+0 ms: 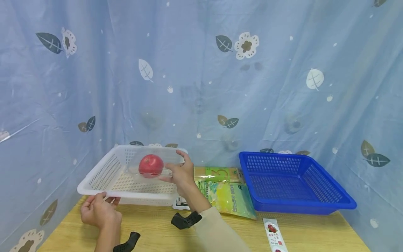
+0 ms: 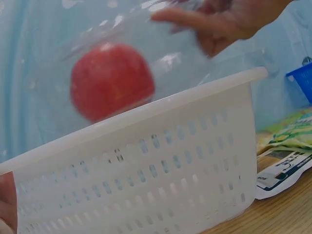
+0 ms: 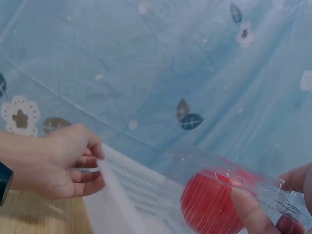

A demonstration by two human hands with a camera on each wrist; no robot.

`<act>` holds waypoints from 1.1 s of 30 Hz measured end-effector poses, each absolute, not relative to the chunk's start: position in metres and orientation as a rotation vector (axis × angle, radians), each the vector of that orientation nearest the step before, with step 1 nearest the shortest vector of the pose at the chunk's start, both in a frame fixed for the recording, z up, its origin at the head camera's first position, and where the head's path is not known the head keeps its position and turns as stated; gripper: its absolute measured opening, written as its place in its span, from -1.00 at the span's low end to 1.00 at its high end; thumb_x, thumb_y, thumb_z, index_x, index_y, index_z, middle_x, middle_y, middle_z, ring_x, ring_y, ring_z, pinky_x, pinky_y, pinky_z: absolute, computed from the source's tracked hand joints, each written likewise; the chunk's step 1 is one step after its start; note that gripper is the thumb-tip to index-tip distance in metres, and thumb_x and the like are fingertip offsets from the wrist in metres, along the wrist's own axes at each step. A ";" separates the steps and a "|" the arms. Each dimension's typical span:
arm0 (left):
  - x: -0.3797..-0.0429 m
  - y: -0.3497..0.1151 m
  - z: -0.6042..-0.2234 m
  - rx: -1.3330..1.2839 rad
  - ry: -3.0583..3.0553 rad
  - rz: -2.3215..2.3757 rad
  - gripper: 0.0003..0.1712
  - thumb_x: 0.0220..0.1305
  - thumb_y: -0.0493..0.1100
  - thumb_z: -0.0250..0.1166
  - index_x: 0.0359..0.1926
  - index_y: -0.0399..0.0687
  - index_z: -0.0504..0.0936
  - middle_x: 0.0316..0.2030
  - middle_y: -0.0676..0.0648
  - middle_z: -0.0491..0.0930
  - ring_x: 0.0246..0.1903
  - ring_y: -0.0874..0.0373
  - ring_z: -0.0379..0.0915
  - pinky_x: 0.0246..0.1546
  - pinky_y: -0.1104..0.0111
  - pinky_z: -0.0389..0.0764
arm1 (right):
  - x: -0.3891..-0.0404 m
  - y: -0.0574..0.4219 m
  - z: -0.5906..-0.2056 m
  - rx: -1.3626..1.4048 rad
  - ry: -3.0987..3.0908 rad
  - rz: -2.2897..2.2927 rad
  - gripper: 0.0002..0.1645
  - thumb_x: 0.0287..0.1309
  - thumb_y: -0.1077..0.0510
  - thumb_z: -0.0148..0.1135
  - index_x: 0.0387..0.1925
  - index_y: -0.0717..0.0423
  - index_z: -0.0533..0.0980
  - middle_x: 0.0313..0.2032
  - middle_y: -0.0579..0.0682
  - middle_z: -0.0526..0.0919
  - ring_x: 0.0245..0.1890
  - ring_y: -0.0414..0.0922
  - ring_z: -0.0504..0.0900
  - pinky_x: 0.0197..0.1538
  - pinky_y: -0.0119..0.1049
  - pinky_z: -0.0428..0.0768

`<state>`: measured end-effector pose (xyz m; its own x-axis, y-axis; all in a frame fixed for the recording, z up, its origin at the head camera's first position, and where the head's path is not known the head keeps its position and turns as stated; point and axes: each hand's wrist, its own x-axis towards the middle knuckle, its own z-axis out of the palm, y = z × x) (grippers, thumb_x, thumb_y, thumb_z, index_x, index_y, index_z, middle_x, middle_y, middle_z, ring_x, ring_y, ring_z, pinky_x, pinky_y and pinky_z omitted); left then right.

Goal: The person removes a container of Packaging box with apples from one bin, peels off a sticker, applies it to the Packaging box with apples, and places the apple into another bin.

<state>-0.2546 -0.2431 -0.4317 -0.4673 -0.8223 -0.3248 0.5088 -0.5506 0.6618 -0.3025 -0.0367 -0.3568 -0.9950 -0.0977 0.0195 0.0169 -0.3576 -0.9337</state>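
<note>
A white plastic basket (image 1: 126, 193) stands at the left of the table. My left hand (image 1: 102, 211) grips its near rim toward the left corner, fingers and thumb about the edge. Over the basket, my right hand (image 1: 183, 175) holds a clear plastic package (image 3: 170, 207) by its right end. Inside the package is a round red fruit that looks like an apple (image 1: 151, 164). The left wrist view shows the fruit (image 2: 112, 83) just above the basket's rim (image 2: 170, 101), partly hidden by it.
A blue plastic basket (image 1: 302, 207) stands at the right. Between the baskets lie a yellow-green packet (image 1: 233, 199), a green and tan packet (image 1: 217, 174) and a white packet (image 1: 182, 203). A printed strip (image 1: 273, 232) lies near the front. Behind hangs a blue curtain (image 1: 195, 70).
</note>
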 end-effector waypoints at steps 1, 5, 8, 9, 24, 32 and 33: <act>-0.255 -0.244 -0.432 0.805 -0.624 -2.069 -0.82 0.35 -0.36 0.16 -0.15 -0.09 0.34 -0.29 -0.06 0.49 -0.75 0.12 0.48 -0.74 0.34 0.61 | -0.300 -0.032 -0.356 -0.117 1.734 -2.542 -0.16 0.19 0.37 0.32 0.45 -0.05 0.27 -0.21 0.11 0.32 -0.51 -0.13 0.53 -0.27 -0.08 0.77; -0.254 -0.245 -0.433 0.800 -0.633 -2.067 -0.81 0.34 -0.39 0.17 -0.16 -0.10 0.35 -0.24 -0.05 0.48 -0.76 0.11 0.48 -0.75 0.34 0.60 | -0.291 -0.016 -0.351 -0.138 1.718 -2.587 -0.17 0.20 0.33 0.33 0.46 -0.04 0.27 -0.40 -0.02 0.29 -0.73 -0.28 0.24 -0.26 -0.07 0.77; -0.254 -0.245 -0.433 0.796 -0.628 -2.068 -0.82 0.33 -0.39 0.16 -0.16 -0.10 0.34 -0.27 -0.05 0.50 -0.76 0.11 0.47 -0.75 0.34 0.60 | -0.284 -0.008 -0.348 -0.163 1.699 -2.616 -0.19 0.20 0.32 0.33 0.44 -0.06 0.28 -0.50 -0.07 0.25 -0.76 -0.29 0.15 -0.25 -0.04 0.77; -0.254 -0.245 -0.434 0.799 -0.628 -2.066 -0.82 0.34 -0.39 0.16 -0.16 -0.10 0.34 -0.28 -0.05 0.50 -0.76 0.11 0.47 -0.75 0.34 0.60 | -0.282 -0.006 -0.346 -0.168 1.695 -2.624 -0.19 0.20 0.33 0.33 0.44 -0.05 0.29 -0.51 -0.08 0.24 -0.76 -0.29 0.14 -0.25 -0.03 0.77; -0.256 -0.242 -0.435 0.807 -0.621 -2.067 -0.81 0.33 -0.37 0.18 -0.18 -0.10 0.34 -0.19 -0.08 0.44 -0.74 0.11 0.47 -0.71 0.34 0.61 | -0.249 0.036 -0.347 -0.208 1.743 -2.655 -0.21 0.19 0.34 0.32 0.41 -0.09 0.34 -0.31 0.00 0.25 -0.74 -0.25 0.18 -0.27 0.03 0.77; -0.254 -0.242 -0.433 0.779 -0.630 -2.082 -0.82 0.35 -0.37 0.15 -0.17 -0.08 0.33 -0.22 -0.06 0.42 -0.73 0.10 0.46 -0.69 0.34 0.62 | -0.237 0.060 -0.351 -0.160 1.732 -2.689 -0.22 0.22 0.36 0.29 0.42 -0.12 0.32 -0.29 -0.01 0.28 -0.70 -0.25 0.21 -0.25 0.03 0.76; -0.254 -0.242 -0.432 0.779 -0.633 -2.079 -0.82 0.36 -0.36 0.15 -0.17 -0.08 0.33 -0.23 -0.06 0.43 -0.73 0.10 0.46 -0.69 0.34 0.62 | -0.236 0.062 -0.351 -0.158 1.733 -2.691 -0.22 0.22 0.36 0.29 0.42 -0.13 0.32 -0.30 -0.01 0.29 -0.70 -0.24 0.22 -0.26 0.02 0.76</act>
<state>-0.2544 -0.2421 -0.4325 -0.4820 -0.8212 -0.3054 0.5115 -0.5468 0.6628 -0.2357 0.0624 -0.3515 -0.9932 -0.0004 0.1167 -0.1061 -0.4134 -0.9043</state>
